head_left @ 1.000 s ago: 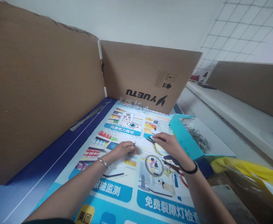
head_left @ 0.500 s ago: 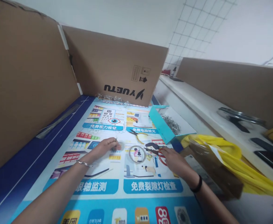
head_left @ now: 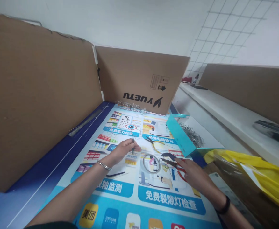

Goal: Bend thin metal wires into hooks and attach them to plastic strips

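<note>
My left hand [head_left: 125,151] is closed in a pinch on a thin strip of metal wire [head_left: 133,146], which stands upright between thumb and fingers. My right hand [head_left: 192,171] is closed on the red-handled pliers [head_left: 169,162]; their dark jaws point left toward my left hand, apart from the wire. Between the hands lies a round ring, seemingly a coil of wire [head_left: 144,166], on the printed mat [head_left: 120,206]. Beyond it rest yellow-handled pliers [head_left: 156,147] with dark jaws.
A turquoise box [head_left: 177,133] at the right holds a heap of bent wire pieces [head_left: 192,135]. More wire bits [head_left: 132,106] lie by the back cardboard wall [head_left: 139,76]. Cardboard [head_left: 44,82] stands at the left. A yellow bag [head_left: 261,178] covers a brown box at the right.
The camera view has swung left, so the scene sits further right. The right hand's pliers show more openly now; both hands keep their holds.
</note>
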`<state>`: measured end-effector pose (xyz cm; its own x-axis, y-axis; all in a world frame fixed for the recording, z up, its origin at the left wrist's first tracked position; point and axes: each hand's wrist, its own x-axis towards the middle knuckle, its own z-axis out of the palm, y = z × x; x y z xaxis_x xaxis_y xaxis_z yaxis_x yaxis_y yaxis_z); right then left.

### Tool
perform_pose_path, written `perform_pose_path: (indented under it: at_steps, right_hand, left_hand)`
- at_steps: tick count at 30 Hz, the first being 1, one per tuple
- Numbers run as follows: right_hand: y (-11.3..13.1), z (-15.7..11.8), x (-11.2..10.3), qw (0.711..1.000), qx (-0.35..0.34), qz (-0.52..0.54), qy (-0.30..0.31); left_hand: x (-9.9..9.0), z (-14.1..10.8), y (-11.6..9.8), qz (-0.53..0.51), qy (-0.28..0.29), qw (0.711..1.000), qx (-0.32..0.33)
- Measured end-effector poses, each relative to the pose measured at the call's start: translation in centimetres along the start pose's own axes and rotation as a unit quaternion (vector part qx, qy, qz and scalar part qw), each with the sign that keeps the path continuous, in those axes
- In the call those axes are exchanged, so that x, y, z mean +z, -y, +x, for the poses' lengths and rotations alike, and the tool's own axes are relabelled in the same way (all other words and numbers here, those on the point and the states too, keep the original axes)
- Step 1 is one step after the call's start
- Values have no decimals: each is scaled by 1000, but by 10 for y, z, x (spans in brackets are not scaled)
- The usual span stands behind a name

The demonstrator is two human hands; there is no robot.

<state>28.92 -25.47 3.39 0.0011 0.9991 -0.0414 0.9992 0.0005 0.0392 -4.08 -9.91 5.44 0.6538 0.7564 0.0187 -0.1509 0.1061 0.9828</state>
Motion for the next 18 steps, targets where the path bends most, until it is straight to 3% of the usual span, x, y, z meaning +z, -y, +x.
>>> perform_pose_path:
  at_steps: [6, 11, 18]
  right_hand:
    - [-2, -11, -15, 998, 62, 20, -2]
    - [6, -13, -8, 980, 9, 188, -69]
    - [32, -2, -6, 945, -9, 320, -66]
  left_hand:
    - [-9, 4, 19, 98, 21, 995, 16]
    - [-9, 5, 23, 162, 41, 986, -13]
    - [23, 15, -1, 161, 91, 983, 0]
